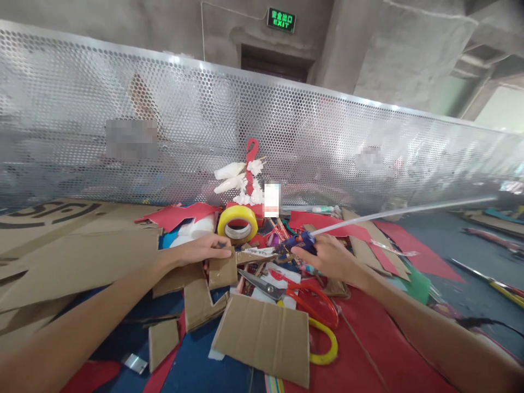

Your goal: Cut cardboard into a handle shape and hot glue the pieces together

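Observation:
My left hand (pixel 202 249) rests with its fingers curled on the top edge of a small cardboard piece (pixel 223 271), pinching it. My right hand (pixel 329 256) is closed round a blue glue gun (pixel 295 244) whose nozzle points left toward that cardboard piece. A long clear glue stick (pixel 403 211) juts out of the gun's back to the right. Red-handled scissors (pixel 295 295) lie just below both hands.
A yellow tape roll (pixel 237 222) and a red-and-white paper craft (pixel 249 177) stand behind the hands. Cardboard scraps (pixel 262 338), red paper sheets (pixel 393 240) and a yellow-handled tool (pixel 325 344) litter the blue table. A perforated metal screen (pixel 327 142) runs along the far edge.

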The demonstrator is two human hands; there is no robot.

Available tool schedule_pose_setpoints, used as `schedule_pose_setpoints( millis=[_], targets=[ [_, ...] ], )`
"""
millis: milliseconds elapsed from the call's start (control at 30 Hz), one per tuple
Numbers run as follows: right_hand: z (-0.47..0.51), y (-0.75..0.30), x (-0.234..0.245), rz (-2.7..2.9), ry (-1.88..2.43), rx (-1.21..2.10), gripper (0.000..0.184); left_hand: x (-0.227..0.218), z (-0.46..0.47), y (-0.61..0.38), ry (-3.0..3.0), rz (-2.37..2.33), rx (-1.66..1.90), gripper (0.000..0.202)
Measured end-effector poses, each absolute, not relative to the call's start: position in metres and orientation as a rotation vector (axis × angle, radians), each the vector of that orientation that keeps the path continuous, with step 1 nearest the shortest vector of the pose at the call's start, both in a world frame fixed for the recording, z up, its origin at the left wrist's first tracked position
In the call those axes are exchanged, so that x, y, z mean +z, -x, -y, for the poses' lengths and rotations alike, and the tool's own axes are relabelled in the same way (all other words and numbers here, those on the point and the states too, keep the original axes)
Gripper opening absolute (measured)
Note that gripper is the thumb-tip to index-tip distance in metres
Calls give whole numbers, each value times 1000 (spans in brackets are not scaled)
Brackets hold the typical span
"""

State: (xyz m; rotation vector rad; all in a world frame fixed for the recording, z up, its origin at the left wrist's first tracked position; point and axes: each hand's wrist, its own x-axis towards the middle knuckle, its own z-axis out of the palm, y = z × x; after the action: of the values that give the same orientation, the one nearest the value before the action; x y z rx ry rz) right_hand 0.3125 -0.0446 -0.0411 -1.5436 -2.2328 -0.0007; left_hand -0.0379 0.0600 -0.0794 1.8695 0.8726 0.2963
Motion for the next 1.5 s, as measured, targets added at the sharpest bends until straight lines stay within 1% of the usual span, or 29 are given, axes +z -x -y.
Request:
schedule_pose_setpoints(
  millis=[100,300,500,700,1000,1167,1367,1500],
  targets=[
    [47,-330,-43,2192,1628,3,51,-80,-61,38,-1866,-866,290,49],
    [54,-351,-37,2088,1755,20,46,-82,-63,39,-1861,-866,286,47],
    [48,-334,-36,2130,1643,58,50,-80,-61,38,-1862,-870,286,49],
    [39,-308,-41,2237,1500,12,46,-79,-60,37,-1848,-882,284,51],
    [48,-336,-38,2104,1674,43,48,-81,-61,38,-1838,-884,301,50],
    [48,-362,-39,2038,1786,22,52,-82,-63,40,-1854,-882,298,48],
    [44,-371,-40,2002,1760,105,54,-84,-64,41,-1863,-889,280,48],
    [45,-361,-38,1998,1760,17,51,-83,-63,41,-1855,-893,284,48]
  ],
)
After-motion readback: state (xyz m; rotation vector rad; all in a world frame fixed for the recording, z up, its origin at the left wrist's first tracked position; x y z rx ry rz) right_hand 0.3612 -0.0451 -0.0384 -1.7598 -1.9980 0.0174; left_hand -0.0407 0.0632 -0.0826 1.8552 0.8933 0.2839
